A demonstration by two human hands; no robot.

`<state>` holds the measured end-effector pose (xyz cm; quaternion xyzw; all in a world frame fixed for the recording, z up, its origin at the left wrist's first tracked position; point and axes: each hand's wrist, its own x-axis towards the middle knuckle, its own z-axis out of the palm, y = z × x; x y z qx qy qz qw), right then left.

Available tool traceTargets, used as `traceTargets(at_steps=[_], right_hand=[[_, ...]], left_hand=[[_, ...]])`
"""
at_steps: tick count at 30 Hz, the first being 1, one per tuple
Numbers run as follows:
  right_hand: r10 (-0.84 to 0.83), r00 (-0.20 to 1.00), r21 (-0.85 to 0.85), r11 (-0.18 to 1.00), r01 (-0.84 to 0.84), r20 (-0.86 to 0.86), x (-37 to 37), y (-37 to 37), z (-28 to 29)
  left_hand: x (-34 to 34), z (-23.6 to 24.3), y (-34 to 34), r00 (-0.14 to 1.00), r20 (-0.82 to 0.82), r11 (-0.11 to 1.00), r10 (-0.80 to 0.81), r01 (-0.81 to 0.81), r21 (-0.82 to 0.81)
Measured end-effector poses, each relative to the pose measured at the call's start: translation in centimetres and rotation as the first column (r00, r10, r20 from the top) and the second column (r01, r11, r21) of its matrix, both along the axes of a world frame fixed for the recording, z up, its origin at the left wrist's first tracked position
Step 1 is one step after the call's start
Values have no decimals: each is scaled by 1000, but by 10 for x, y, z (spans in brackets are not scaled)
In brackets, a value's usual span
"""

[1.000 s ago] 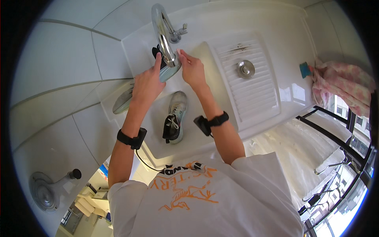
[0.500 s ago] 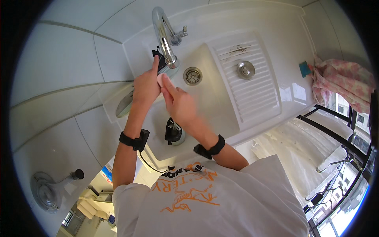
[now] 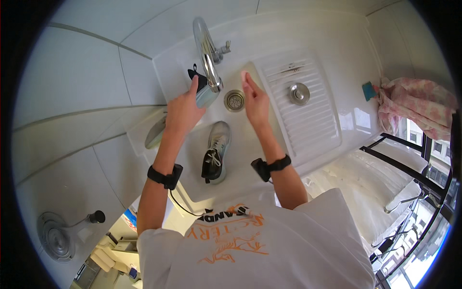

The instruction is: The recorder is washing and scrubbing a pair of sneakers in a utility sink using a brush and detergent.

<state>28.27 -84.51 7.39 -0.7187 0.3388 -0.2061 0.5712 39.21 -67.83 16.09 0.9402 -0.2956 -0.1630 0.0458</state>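
My left hand (image 3: 183, 113) is closed around a sneaker (image 3: 206, 97) with a pale grey-green body and a black heel. That sneaker is tilted just under the spout of the chrome faucet (image 3: 211, 67), and my fingers hide part of it. Over the right side of the basin, beyond the drain, my right hand (image 3: 257, 102) pinches a small pale pink piece (image 3: 244, 76) that looks like soap. A second sneaker (image 3: 217, 149), grey with white laces and a black collar, lies in the white sink basin (image 3: 250, 154) between my forearms.
The metal drain (image 3: 234, 100) is in the basin. A ribbed washboard slope (image 3: 308, 123) on the right bears a round metal stopper (image 3: 299, 94). On the left ledge lies a long grey-green object (image 3: 156, 133). A pink patterned cloth (image 3: 409, 103) hangs at far right.
My right hand has moved away from the held sneaker to the right with the pink piece. The second sneaker has come into fuller view; my left hand stays on its sneaker.
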Motion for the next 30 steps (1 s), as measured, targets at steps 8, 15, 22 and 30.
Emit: traceTargets(at_steps=[8, 15, 22, 30], right_hand=[[284, 959, -173, 943, -284, -24, 13, 54, 34], [114, 989, -10, 993, -116, -93, 10, -8, -50], [205, 962, 170, 957, -235, 179, -13, 20, 13], [319, 937, -132, 932, -337, -139, 3, -56, -40]], left_hand=[[-6, -5, -2, 998, 27, 993, -61, 64, -104], [-17, 7, 1, 993, 43, 990, -107, 111, -92], [-24, -5, 3, 987, 82, 986, -138, 144, -81], [-51, 9, 17, 984, 135, 989, -116, 127, -78]])
